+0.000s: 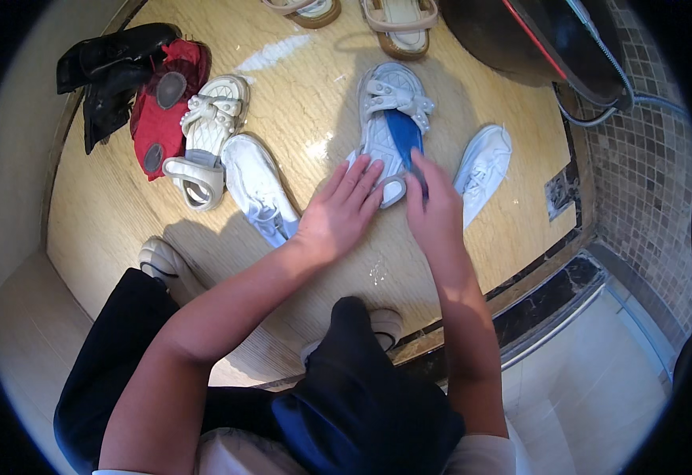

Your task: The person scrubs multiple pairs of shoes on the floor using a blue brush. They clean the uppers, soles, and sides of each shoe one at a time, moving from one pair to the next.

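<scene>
A white sandal [378, 127] with a pearl-studded bow strap lies on the floor before me, sole down. My left hand [343, 205] rests across its heel end, fingers on the ankle strap and side, holding it. Between the thumb and fingers of my right hand [438, 199] is a flat blue piece [404, 133]. That piece lies along the insole, its far end tucked under the bow; what it is I cannot tell. The matching white sandal [212, 113] stands to the left. Next to it is a white lace-up shoe [259, 184]; its mate, another white shoe [482, 169], lies right of my right hand.
Black footwear [117, 56] and red mesh shoes [164, 107] are at the far left. Beige sandals [402, 35] sit at the top. A large dark basin [518, 41] with a metal hose [610, 59] stands at upper right. A stone ledge [542, 291] edges the wet floor.
</scene>
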{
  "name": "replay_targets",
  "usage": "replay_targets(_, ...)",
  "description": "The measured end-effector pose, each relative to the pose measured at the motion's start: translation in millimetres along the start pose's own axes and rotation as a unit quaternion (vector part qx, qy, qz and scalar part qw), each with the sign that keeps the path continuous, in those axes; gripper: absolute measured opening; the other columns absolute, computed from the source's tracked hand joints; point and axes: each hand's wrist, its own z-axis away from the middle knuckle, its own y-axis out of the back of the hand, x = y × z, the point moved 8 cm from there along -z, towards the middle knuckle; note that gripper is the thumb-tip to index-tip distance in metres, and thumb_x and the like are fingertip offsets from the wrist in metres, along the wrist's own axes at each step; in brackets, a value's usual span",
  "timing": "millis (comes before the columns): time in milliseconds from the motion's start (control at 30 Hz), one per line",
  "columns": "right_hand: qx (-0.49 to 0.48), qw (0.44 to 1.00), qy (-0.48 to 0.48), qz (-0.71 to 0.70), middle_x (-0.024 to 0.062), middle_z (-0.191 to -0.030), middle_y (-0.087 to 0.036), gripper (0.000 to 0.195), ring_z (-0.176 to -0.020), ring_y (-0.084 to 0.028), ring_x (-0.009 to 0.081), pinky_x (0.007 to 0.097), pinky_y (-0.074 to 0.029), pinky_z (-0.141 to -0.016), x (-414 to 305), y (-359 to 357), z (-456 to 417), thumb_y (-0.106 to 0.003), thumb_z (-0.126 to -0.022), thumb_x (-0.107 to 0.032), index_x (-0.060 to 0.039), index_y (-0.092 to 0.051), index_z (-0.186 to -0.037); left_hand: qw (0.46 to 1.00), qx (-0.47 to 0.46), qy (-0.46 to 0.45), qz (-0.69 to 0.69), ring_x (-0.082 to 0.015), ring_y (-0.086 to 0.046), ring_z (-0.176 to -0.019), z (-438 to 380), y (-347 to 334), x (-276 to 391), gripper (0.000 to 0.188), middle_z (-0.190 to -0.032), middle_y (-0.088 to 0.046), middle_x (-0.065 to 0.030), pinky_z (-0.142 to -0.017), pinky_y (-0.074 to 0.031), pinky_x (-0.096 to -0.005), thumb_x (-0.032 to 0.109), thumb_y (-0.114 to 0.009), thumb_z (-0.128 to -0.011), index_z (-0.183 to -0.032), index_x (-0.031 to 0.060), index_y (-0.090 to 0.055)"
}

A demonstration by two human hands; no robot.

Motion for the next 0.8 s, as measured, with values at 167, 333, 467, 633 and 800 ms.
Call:
replay_targets(167, -0.028, 0.999, -0.046, -0.009, 0.0173, -0.093, -0.062, 0.038, -0.083, -0.064, 0.0377, 0.0448, -0.052, -0.068, -3.2, 8.3, 31.9, -0.059, -0.091, -0.006, -0.0039, -0.057, -0.13, 1.0, 0.017, 0.0, 0.024, -0.0342, -0.039, -0.141, 0.9, 2.2, -0.5, 0.039, -0.149, -0.044, -0.0172, -0.116, -0.032, -0.046, 0.016, -0.06, -0.08, -0.116, 0.0019, -0.06)
replay_targets(333, -0.014, 0.995, -0.023, 0.093, 0.0179, -0.096, -0.062, 0.038, -0.084, -0.064, 0.0381, 0.0451, -0.052, -0.069, 5.4, -10.2, -17.4, -0.058, -0.093, -0.009, -0.0055, -0.056, -0.131, 1.0, 0.002, -0.012, 0.023, -0.0337, -0.038, -0.142, -2.5, -0.6, 0.3, 0.039, -0.15, -0.044, -0.0164, -0.116, -0.032, -0.0451, 0.016, -0.058, -0.081, -0.117, 0.0028, -0.06)
replay_targets(467, -0.025, 0.999, -0.034, 0.027, 0.0168, -0.094, -0.061, 0.038, -0.084, -0.064, 0.0384, 0.0459, -0.052, -0.067, 1.0, -0.6, 7.5, -0.058, -0.093, -0.011, -0.007, -0.056, -0.131, 1.0, 0.008, 0.002, 0.004, -0.0333, -0.038, -0.142, 0.2, -1.5, -1.9, 0.038, -0.15, -0.044, -0.0164, -0.116, -0.032, -0.0446, 0.016, -0.058, -0.082, -0.117, 0.003, -0.06)
replay_targets(633, -0.02, 0.998, -0.043, 0.038, 0.0159, -0.094, -0.061, 0.038, -0.084, -0.064, 0.0384, 0.0463, -0.052, -0.067, -3.6, 5.9, 24.3, -0.059, -0.092, -0.011, -0.0076, -0.056, -0.13, 1.0, 0.019, -0.004, 0.007, -0.0327, -0.039, -0.142, -1.0, 0.2, -0.5, 0.041, -0.15, -0.044, -0.016, -0.116, -0.032, -0.0445, 0.017, -0.058, -0.082, -0.121, 0.0036, -0.06)
replay_targets(800, -0.021, 0.996, -0.057, 0.072, 0.0182, -0.098, -0.062, 0.039, -0.085, -0.064, 0.0394, 0.0468, -0.052, -0.07, 5.2, -6.5, -11.1, -0.057, -0.093, -0.011, -0.0069, -0.055, -0.133, 1.0, -0.019, -0.009, 0.008, -0.032, -0.039, -0.142, -3.8, -1.3, -0.9, 0.05, -0.15, -0.045, -0.0148, -0.116, -0.032, -0.0443, 0.015, -0.057, -0.082, -0.131, 0.0056, -0.057)
